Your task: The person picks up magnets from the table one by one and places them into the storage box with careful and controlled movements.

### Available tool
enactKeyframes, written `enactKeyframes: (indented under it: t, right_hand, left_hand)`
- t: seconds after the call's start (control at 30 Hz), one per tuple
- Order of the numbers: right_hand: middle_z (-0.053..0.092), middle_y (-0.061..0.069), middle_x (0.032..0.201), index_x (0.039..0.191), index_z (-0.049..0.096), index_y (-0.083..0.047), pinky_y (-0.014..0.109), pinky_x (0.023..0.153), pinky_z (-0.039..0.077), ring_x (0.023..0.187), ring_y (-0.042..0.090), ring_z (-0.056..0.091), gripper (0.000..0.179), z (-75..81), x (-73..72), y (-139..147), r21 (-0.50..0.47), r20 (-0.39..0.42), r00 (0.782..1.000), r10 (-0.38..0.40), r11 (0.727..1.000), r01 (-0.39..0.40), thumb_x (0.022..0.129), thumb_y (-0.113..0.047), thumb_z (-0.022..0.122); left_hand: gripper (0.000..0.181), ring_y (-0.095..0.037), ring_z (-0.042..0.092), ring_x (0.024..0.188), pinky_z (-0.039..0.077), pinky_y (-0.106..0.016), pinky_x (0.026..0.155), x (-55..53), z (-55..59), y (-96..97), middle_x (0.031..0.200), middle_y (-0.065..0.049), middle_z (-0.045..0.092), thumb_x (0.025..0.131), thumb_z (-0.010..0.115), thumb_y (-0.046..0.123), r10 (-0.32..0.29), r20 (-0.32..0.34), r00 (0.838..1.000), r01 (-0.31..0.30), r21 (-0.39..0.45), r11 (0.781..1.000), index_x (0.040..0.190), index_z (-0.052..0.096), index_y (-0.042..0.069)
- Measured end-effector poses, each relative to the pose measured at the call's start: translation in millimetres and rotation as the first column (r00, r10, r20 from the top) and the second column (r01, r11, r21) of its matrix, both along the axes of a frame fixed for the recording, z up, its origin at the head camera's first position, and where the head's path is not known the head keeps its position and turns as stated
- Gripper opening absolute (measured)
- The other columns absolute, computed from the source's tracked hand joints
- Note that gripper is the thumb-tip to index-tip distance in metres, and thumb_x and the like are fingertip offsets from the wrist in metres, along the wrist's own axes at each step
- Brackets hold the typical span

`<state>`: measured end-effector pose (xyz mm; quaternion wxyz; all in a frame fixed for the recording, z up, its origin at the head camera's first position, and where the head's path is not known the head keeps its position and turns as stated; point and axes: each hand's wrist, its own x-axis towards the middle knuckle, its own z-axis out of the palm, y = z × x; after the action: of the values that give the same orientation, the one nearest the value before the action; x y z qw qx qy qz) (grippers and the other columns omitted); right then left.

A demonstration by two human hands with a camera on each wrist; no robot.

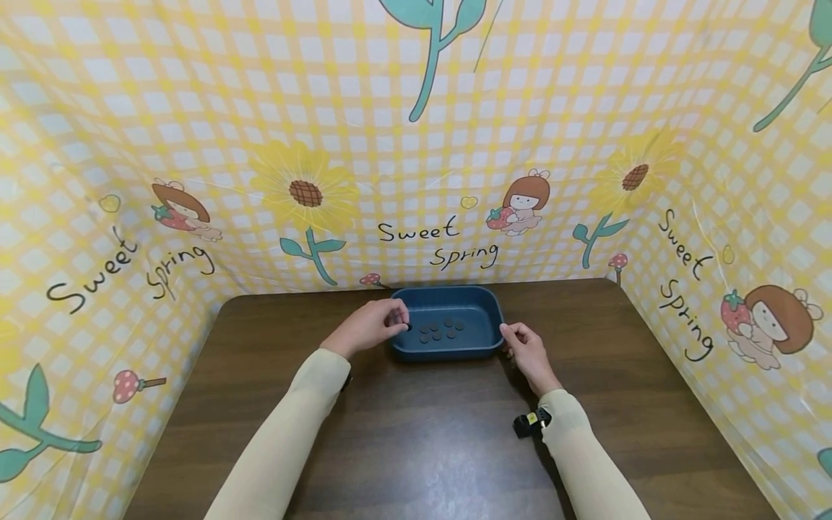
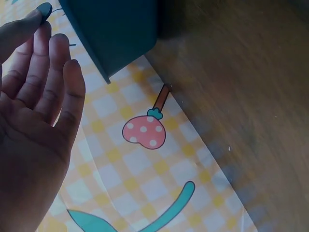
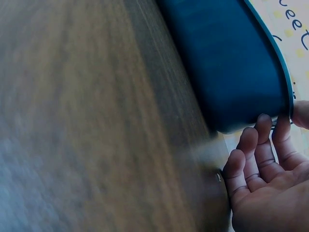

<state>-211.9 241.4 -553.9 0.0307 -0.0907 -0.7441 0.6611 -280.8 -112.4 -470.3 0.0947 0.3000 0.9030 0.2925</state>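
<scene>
A dark blue rectangular tray (image 1: 445, 354) with rounded corners and raised sides stands at the back of the table. Several small dark round discs (image 1: 437, 336) lie on its floor. Over the tray's left end, my left hand (image 1: 368, 325) pinches one more dark disc (image 2: 45, 10) between thumb and fingers; their tips hide part of it. My right hand (image 1: 528, 352) grips the tray's right rim, thumb on one side and fingers on the other. In the right wrist view the tray's outer wall (image 3: 231, 72) shows beside the fingertips (image 3: 263, 121).
The brown wooden table (image 1: 416, 440) reaches back to a yellow checked cloth (image 1: 364, 144) printed with flowers and figures, which also hangs at both sides. A small black device (image 1: 529, 422) is strapped to my right wrist.
</scene>
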Motion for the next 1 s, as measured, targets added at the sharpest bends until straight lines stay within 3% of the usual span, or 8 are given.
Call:
enactKeyframes:
  t: [0.2, 0.5, 0.67, 1.0]
  right_hand:
    - [0.063, 0.01, 0.085, 0.108, 0.065, 0.006, 0.027, 0.071, 0.048, 0.076, 0.021, 0.057, 0.043, -1.4, 1.6, -1.2, 0.013, -0.015, 1.0, -0.009, 1.0, 0.009, 0.108, -0.037, 0.068]
    - [0.063, 0.016, 0.085, 0.114, 0.061, 0.013, 0.03, 0.064, 0.046, 0.075, 0.024, 0.057, 0.041, 11.4, 3.8, -1.6, -0.015, 0.027, 0.999, 0.024, 1.0, -0.024, 0.111, -0.028, 0.065]
    - [0.062, 0.007, 0.081, 0.11, 0.063, 0.009, 0.027, 0.062, 0.044, 0.072, 0.018, 0.055, 0.043, -1.4, -1.6, 0.1, -0.023, -0.006, 1.0, 0.005, 1.0, -0.005, 0.108, -0.033, 0.068]
    - [0.063, 0.009, 0.082, 0.103, 0.066, 0.002, 0.027, 0.063, 0.046, 0.072, 0.019, 0.056, 0.039, -3.1, 0.2, -0.3, 0.002, -0.019, 1.0, -0.005, 1.0, 0.005, 0.108, -0.036, 0.069]
  left_hand:
    - [0.01, -0.015, 0.062, 0.091, 0.055, -0.038, 0.089, -7.4, -1.0, 11.3, 0.097, 0.005, 0.068, 0.102, 0.078, 0.02, -0.007, -0.026, 1.0, 0.005, -0.085, 0.996, 0.101, 0.067, 0.02]
    - [0.009, -0.016, 0.061, 0.091, 0.053, -0.039, 0.09, -17.6, -8.5, 27.0, 0.093, 0.005, 0.068, 0.101, 0.076, 0.017, -0.079, -0.168, 0.983, 0.041, -0.218, 0.975, 0.097, 0.069, 0.02]
    - [0.01, -0.016, 0.061, 0.085, 0.051, -0.039, 0.091, -20.7, -12.0, 31.3, 0.09, 0.006, 0.069, 0.1, 0.076, 0.015, -0.119, -0.215, 0.969, 0.062, -0.256, 0.965, 0.095, 0.069, 0.02]
    - [0.016, -0.015, 0.059, 0.082, 0.046, -0.041, 0.097, -26.1, -20.5, 39.4, 0.08, 0.007, 0.063, 0.101, 0.078, 0.019, -0.118, -0.158, 0.98, 0.06, -0.331, 0.942, 0.091, 0.066, 0.022]
